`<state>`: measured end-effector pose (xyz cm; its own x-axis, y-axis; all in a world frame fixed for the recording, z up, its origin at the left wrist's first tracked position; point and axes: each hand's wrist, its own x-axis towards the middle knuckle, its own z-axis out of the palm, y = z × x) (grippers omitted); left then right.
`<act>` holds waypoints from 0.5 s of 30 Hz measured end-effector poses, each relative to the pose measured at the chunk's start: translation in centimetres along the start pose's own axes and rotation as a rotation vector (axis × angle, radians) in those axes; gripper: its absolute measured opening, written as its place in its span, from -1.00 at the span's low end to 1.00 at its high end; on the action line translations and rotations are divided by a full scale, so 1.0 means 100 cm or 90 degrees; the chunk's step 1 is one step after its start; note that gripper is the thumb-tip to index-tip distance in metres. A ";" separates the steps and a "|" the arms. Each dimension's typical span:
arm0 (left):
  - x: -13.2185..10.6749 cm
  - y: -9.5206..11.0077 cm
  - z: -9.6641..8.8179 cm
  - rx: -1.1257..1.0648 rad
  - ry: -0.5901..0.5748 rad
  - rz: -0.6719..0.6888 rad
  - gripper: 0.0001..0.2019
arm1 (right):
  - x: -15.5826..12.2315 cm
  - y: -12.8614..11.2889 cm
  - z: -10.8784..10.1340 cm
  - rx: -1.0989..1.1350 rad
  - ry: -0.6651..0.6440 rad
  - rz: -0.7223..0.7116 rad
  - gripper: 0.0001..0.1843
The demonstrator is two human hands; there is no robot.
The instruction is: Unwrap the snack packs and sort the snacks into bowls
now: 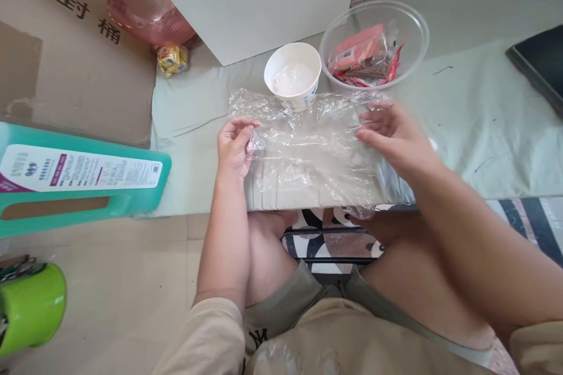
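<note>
A clear, crinkled plastic sheet or bag (312, 158) is spread along the table's front edge, its lower end hanging slightly over. At its left side my left hand (237, 143) is closed, thumb and fingers pinching the plastic. My right hand (393, 135) is at the right side, fingers and thumb apart, touching or close to the film. Just behind the plastic stands a white paper cup (293, 102) holding something clear and crinkled. To its right is a clear plastic bowl (420, 41) with pink and red packets (365, 50) inside.
A green-blue jug (165, 181) lies at the left beside a cardboard box (88, 82). A white box (272, 0) stands behind the cup, with a small yellow packet (173, 60) to its left. A dark object (539, 64) is at the right; a green bin (37, 307) is on the floor.
</note>
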<state>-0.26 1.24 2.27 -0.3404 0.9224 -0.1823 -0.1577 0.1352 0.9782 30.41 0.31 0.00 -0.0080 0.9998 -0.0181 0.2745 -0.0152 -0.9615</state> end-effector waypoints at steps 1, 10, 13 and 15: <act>0.001 0.000 -0.001 -0.009 -0.008 0.001 -0.86 | 0.000 0.000 0.001 -0.026 -0.032 0.013 -0.65; 0.003 -0.010 -0.007 0.139 -0.071 -0.029 -0.91 | -0.003 -0.021 0.000 -0.035 0.026 0.146 -0.83; 0.003 -0.008 -0.006 0.114 -0.074 -0.031 -0.93 | -0.001 -0.023 -0.005 -0.047 0.057 0.147 -0.87; 0.002 -0.004 -0.008 0.061 -0.083 -0.040 -0.91 | 0.000 -0.023 -0.007 -0.015 0.077 0.098 -0.91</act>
<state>-1.01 1.10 1.75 -0.2086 0.9492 -0.2356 -0.0836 0.2227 0.9713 30.44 0.34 2.38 0.1512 0.9800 -0.1292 0.2867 -0.1685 -0.9431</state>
